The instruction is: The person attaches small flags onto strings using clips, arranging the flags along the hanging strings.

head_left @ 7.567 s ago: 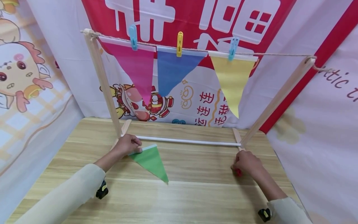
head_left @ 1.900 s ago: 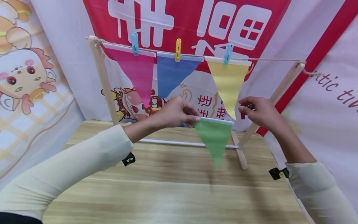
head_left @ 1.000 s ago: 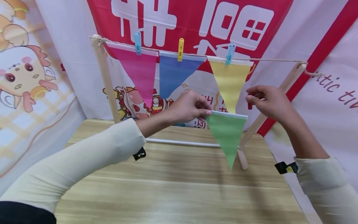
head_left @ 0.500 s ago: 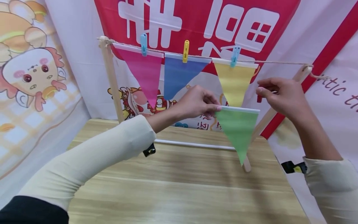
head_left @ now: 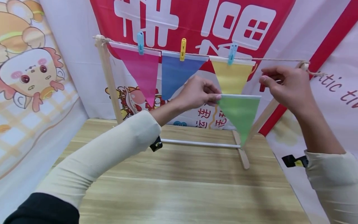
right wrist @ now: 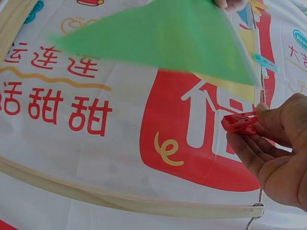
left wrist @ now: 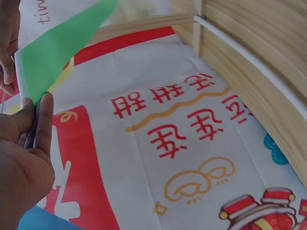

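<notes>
My left hand [head_left: 199, 93] pinches the top left corner of a green triangular pennant [head_left: 241, 113], which hangs point down in front of the yellow pennant [head_left: 230, 76]. The right hand [head_left: 291, 87] holds a red clothespin [right wrist: 240, 123] between thumb and fingers, just right of the green pennant and below the twine [head_left: 275, 59]. Pink [head_left: 142, 71] and blue [head_left: 179, 73] pennants hang on the same twine. A light blue clothespin [head_left: 140, 43], a yellow clothespin [head_left: 183, 49] and another light blue clothespin [head_left: 232, 53] fasten the three hanging pennants.
A wooden frame carries the twine between its left post [head_left: 107, 77] and right post [head_left: 265, 116]. A white crossbar [head_left: 199, 143] runs low between the posts over the wood-grain tabletop [head_left: 179, 193]. Printed cloth [head_left: 70, 56] stands behind and at the sides.
First the left hand held the green pennant near the tabletop by the left post, and the right hand was at the right foot. Both have risen toward the twine, the pennant moving right.
</notes>
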A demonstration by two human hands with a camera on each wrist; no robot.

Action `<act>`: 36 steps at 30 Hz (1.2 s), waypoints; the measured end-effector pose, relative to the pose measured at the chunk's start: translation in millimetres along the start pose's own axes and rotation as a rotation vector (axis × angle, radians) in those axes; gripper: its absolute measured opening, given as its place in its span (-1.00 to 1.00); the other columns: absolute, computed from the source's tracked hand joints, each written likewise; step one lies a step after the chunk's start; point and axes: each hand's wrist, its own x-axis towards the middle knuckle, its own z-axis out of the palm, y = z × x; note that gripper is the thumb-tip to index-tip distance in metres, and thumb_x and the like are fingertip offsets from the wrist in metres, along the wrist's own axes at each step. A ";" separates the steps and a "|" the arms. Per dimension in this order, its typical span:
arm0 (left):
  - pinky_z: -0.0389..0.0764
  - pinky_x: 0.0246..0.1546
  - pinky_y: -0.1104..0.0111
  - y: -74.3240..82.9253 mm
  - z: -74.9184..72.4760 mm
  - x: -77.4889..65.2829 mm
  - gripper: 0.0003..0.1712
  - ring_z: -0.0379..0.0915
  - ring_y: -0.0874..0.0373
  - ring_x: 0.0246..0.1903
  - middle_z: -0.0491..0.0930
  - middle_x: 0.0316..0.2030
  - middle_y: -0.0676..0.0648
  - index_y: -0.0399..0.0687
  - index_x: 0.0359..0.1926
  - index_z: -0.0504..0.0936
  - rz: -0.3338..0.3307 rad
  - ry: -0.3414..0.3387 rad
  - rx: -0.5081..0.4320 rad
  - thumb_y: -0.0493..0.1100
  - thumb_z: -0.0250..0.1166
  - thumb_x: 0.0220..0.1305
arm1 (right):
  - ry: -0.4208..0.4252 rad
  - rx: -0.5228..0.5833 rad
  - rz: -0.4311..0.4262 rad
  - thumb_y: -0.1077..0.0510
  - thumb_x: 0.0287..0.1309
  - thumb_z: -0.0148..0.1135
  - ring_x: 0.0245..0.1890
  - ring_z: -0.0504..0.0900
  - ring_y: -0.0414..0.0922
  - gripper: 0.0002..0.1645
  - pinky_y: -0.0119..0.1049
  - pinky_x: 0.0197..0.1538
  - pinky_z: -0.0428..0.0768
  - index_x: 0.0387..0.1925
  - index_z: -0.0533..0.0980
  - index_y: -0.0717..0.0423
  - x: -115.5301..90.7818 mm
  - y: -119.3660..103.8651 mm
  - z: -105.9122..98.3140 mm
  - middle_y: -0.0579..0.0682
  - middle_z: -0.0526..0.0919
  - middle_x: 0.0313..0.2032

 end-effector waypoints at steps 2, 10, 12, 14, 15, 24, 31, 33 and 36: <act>0.93 -0.09 0.29 3.4 1.8 2.2 -0.78 0.92 -0.02 -0.16 0.90 -0.13 -0.15 -0.22 0.05 0.87 0.003 -0.005 0.008 -0.24 0.55 0.46 | 0.020 0.009 0.000 -0.12 0.57 0.38 -0.14 0.59 -0.54 -0.38 -0.86 -0.12 0.50 0.50 0.64 -0.01 0.0 -1.6 -1.2 0.19 0.79 0.32; 0.92 -0.05 0.28 13.8 5.2 8.9 -0.77 0.91 0.04 -0.17 0.88 -0.06 -0.17 -0.24 0.09 0.85 -0.018 -0.002 0.030 -0.28 0.51 0.49 | 0.077 0.030 -0.014 -0.14 0.58 0.36 -0.11 0.60 -0.59 -0.42 -0.83 -0.06 0.51 0.51 0.64 -0.15 1.9 -6.5 -3.7 0.12 0.79 0.33; 0.92 -0.07 0.29 16.5 5.2 11.2 -0.78 0.91 0.03 -0.17 0.88 -0.07 -0.17 -0.24 0.08 0.85 -0.027 0.003 0.023 -0.28 0.52 0.49 | 0.088 0.035 -0.017 -0.14 0.59 0.35 -0.11 0.60 -0.59 -0.44 -0.82 -0.05 0.51 0.49 0.65 -0.14 2.6 -6.5 -4.8 0.14 0.80 0.33; 0.92 -0.09 0.33 19.0 5.3 12.6 -0.78 0.92 0.03 -0.17 0.89 -0.07 -0.16 -0.23 0.07 0.85 -0.036 0.006 0.022 -0.26 0.53 0.48 | 0.100 0.043 -0.021 -0.13 0.60 0.34 -0.10 0.60 -0.59 -0.44 -0.81 -0.04 0.51 0.49 0.66 -0.11 3.1 -6.5 -6.4 0.18 0.79 0.32; 0.91 -0.10 0.34 19.7 5.4 13.4 -0.78 0.92 0.05 -0.18 0.89 -0.08 -0.16 -0.22 0.07 0.85 -0.040 0.006 0.023 -0.25 0.53 0.48 | 0.107 0.049 -0.021 -0.13 0.61 0.34 -0.09 0.61 -0.59 -0.44 -0.80 -0.03 0.52 0.48 0.66 -0.09 3.5 -6.8 -7.3 0.19 0.79 0.32; 0.93 -0.03 0.21 26.1 8.1 22.0 -0.75 0.93 -0.04 -0.16 0.89 -0.15 -0.17 -0.24 0.06 0.85 -0.075 0.028 -0.005 -0.21 0.55 0.46 | 0.211 0.094 -0.034 -0.18 0.59 0.36 0.01 0.69 -0.57 -0.46 -0.71 0.10 0.60 0.44 0.70 -0.14 8.0 -10.3 -13.1 -0.01 0.82 0.32; 0.94 -0.04 0.18 32.5 12.5 31.4 -0.78 0.93 -0.02 -0.21 0.89 -0.17 -0.21 -0.29 0.04 0.85 -0.052 0.057 -0.092 -0.25 0.52 0.47 | 0.223 0.099 -0.032 -0.19 0.60 0.33 0.02 0.71 -0.56 -0.46 -0.70 0.13 0.61 0.44 0.69 -0.13 13.3 -15.0 -17.9 -0.03 0.82 0.33; 0.94 -0.06 0.20 33.4 13.8 32.6 -0.78 0.93 -0.02 -0.21 0.89 -0.16 -0.21 -0.29 0.04 0.85 -0.046 0.062 -0.098 -0.26 0.52 0.47 | 0.222 0.109 -0.030 -0.18 0.61 0.32 0.07 0.75 -0.50 -0.46 -0.68 0.17 0.63 0.45 0.68 -0.13 15.0 -16.4 -18.8 -0.05 0.82 0.34; 0.94 -0.10 0.24 34.9 16.2 33.8 -0.77 0.94 -0.02 -0.21 0.89 -0.15 -0.22 -0.30 0.04 0.85 -0.044 0.068 -0.111 -0.26 0.52 0.47 | 0.218 0.132 -0.022 -0.17 0.63 0.29 0.14 0.79 -0.43 -0.47 -0.63 0.26 0.66 0.46 0.67 -0.16 17.7 -18.0 -20.7 -0.09 0.81 0.35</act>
